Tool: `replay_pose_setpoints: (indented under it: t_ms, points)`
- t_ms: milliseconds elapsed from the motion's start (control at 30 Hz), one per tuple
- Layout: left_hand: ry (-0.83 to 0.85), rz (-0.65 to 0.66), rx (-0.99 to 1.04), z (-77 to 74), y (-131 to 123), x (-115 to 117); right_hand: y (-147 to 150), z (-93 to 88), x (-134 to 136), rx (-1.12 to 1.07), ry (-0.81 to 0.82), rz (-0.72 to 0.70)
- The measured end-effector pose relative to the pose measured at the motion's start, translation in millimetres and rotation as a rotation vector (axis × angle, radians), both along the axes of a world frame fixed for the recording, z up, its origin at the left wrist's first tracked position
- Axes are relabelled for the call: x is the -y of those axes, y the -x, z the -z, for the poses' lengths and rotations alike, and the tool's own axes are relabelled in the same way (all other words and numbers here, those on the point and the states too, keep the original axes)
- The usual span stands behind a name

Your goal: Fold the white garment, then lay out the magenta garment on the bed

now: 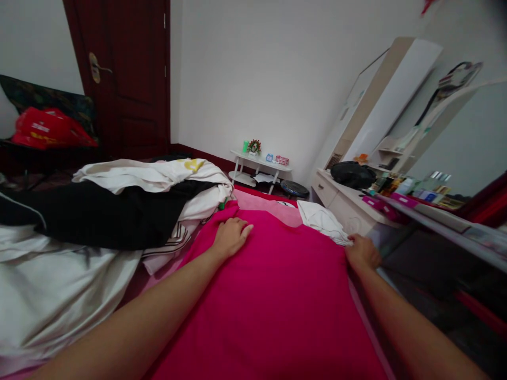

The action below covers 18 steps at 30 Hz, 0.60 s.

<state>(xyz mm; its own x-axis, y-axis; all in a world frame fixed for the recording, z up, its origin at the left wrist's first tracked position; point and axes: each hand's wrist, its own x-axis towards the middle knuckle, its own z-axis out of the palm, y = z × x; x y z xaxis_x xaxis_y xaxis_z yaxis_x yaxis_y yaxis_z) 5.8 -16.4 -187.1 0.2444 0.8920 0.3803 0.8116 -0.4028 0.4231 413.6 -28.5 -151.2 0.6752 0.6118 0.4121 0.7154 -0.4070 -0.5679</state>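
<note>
A bright pink cloth lies spread over the bed in front of me. My left hand rests on its upper left part, palm down with the fingers apart. At its right edge, my right hand is closed, with thumb and fingertips pinched beside the corner of a folded white cloth. What exactly is between those fingertips is too small to make out.
Piled clothes, among them a black garment and a white shirt, lie to the left. A dressing table with bottles and a black bag stands right. Further back are a small white table and a door.
</note>
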Motion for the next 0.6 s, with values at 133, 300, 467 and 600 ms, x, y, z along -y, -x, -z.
replay_pose_setpoints:
  t_ms: [133,300,467,600]
  points:
    - [-0.145,-0.049,-0.048,-2.5,-6,-11,39,4.7,-27,0.252,0.092,-0.154]
    - [-0.33,-0.049,-0.211,0.2,-16,-31,83,30.5,-45,0.228,0.25,-0.153]
    - [-0.259,-0.265,-0.261,8.9,-21,-60,87,46.0,-44,0.232,0.249,-0.119]
    - [-0.283,-0.226,-0.349,2.8,-22,-65,75,49.4,-47,0.176,0.17,-0.162]
